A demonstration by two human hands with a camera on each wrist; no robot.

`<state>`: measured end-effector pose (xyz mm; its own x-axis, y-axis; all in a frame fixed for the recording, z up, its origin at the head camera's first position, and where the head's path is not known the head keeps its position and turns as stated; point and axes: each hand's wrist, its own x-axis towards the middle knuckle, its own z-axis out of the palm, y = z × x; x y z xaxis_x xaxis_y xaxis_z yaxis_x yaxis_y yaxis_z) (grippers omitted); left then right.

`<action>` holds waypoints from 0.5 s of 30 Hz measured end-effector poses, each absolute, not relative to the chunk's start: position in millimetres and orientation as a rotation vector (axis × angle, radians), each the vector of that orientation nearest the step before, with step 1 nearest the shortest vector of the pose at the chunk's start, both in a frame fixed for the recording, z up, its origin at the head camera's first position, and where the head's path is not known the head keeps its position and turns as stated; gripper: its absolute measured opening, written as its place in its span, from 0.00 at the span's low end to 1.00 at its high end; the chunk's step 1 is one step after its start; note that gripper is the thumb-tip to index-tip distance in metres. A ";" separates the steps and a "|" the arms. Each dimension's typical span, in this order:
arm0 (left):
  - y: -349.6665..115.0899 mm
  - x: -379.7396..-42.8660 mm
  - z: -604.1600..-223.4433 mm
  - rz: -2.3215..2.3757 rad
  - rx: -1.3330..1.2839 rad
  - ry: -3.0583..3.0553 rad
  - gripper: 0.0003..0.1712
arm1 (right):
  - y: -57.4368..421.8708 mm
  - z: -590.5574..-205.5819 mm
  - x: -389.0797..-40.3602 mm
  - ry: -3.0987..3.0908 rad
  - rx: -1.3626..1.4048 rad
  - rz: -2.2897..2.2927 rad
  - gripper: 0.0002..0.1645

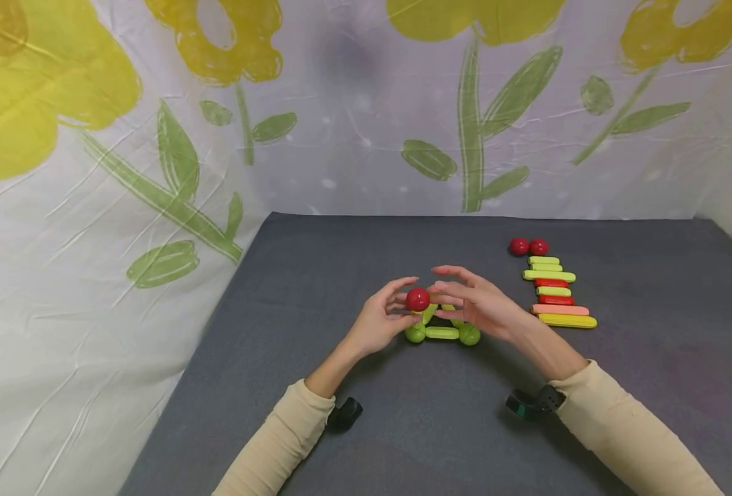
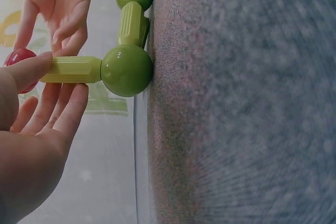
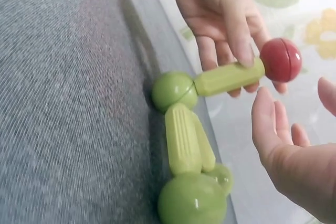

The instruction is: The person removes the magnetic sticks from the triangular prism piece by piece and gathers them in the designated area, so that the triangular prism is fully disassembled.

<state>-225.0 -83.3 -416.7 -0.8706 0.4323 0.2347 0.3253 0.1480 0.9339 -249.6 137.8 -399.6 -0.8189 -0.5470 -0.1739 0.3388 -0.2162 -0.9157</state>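
A triangular frame of yellow-green ribbed rods (image 1: 442,333) and green balls (image 1: 469,335) lies on the dark table. From its left corner ball (image 3: 175,92) a yellow-green rod (image 2: 73,70) stands upright, topped by a red ball (image 1: 418,299). My left hand (image 1: 374,320) pinches this rod just under the red ball, thumb on one side and fingers on the other. Beside the red ball, my right hand (image 1: 489,306) hovers with fingers extended and holds nothing; in the right wrist view its fingertips (image 3: 262,98) are close to the rod's top.
To the right, a column of rods in yellow-green, red, pink and yellow (image 1: 564,321) lies on the table (image 1: 403,427). Two loose red balls (image 1: 518,246) sit behind them. A flower-printed curtain (image 1: 353,138) borders the table at the back and left.
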 end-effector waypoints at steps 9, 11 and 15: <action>-84.0 -222.8 -411.4 1.789 0.747 2.331 0.34 | 123.4 -399.0 -249.4 1.546 -0.281 -2.032 0.35; -83.7 -217.4 -402.2 1.776 0.740 2.331 0.33 | 121.8 -398.5 -249.2 1.550 -0.300 -2.033 0.35; -83.4 -217.0 -402.8 1.781 0.728 2.322 0.31 | 120.2 -398.8 -249.4 1.568 -0.344 -2.013 0.37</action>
